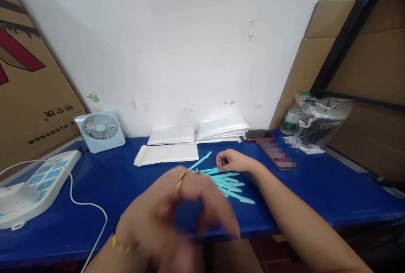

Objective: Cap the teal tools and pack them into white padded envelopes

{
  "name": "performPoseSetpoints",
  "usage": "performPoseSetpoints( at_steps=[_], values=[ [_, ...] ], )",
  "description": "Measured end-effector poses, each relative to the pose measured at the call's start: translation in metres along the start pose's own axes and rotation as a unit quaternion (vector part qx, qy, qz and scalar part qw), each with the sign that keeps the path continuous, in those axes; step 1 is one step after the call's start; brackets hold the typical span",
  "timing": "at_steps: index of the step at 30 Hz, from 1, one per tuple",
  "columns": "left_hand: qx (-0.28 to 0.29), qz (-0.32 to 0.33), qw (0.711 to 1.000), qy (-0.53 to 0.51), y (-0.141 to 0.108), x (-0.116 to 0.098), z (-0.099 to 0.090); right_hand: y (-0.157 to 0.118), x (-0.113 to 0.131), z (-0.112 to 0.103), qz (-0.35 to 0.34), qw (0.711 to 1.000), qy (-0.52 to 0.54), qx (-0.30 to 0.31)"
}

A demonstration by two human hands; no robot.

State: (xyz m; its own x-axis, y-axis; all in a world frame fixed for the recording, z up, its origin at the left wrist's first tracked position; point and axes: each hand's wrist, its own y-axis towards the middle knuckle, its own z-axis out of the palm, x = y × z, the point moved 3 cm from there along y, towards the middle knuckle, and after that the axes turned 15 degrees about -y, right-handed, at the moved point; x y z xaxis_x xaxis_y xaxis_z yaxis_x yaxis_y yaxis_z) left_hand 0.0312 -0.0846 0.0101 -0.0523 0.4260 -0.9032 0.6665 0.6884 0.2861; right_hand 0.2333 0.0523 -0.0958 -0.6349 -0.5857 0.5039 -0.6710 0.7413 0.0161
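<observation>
Several thin turquoise sticks with pale, blade-like ends (pixel 232 195) lie in a loose, fanned pile on the blue table (pixel 126 188). My right hand (pixel 232 161) is at the far side of the pile, its fingers bent and pinched on one turquoise stick. Close to the camera, my left hand (pixel 193 205) is raised in front of the pile and blurred by motion. Its thumb and index finger curve apart, with blue table showing between them and nothing seen in them. It hides the near left part of the pile.
White padded packets (pixel 167 153) lie behind the sticks, with a stack (pixel 221 127) against the wall. A small fan (pixel 101 131) and a power strip (pixel 47 186) with a white cable are left. Two phones (pixel 275 153), a bottle (pixel 291 121) and a plastic bag (pixel 319 123) are right.
</observation>
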Motion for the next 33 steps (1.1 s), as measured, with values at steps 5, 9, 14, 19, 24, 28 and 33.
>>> performPoseSetpoints(
  at_steps=[5, 9, 14, 19, 24, 28, 33],
  values=[
    [-0.054, -0.126, 0.97, 0.198, 0.056, 0.074, -0.026, 0.001, -0.001, 0.001, -0.001, 0.999, 0.054, 0.002],
    [-0.02, -0.184, 0.936, 0.299, 0.074, 0.13, -0.03, 0.006, -0.008, 0.0, 0.02, 0.994, 0.1, -0.042],
    [-0.07, -0.179, 0.905, 0.38, 0.077, 0.142, -0.035, 0.013, -0.024, -0.002, 0.053, 0.985, 0.133, -0.092],
    [-0.09, -0.183, 0.891, 0.406, 0.074, 0.152, -0.045, 0.015, -0.049, -0.007, 0.097, 0.976, 0.162, -0.108],
    [-0.101, -0.15, 0.9, 0.397, 0.074, 0.157, -0.047, 0.007, -0.06, -0.02, 0.122, 0.983, 0.035, -0.135],
    [-0.087, -0.143, 0.901, 0.4, 0.08, 0.16, -0.042, 0.003, -0.061, -0.023, 0.111, 0.978, -0.079, -0.16],
    [-0.057, -0.11, 0.909, 0.399, 0.089, 0.162, -0.037, 0.011, -0.061, -0.013, 0.055, 0.979, -0.111, -0.161]
  ],
)
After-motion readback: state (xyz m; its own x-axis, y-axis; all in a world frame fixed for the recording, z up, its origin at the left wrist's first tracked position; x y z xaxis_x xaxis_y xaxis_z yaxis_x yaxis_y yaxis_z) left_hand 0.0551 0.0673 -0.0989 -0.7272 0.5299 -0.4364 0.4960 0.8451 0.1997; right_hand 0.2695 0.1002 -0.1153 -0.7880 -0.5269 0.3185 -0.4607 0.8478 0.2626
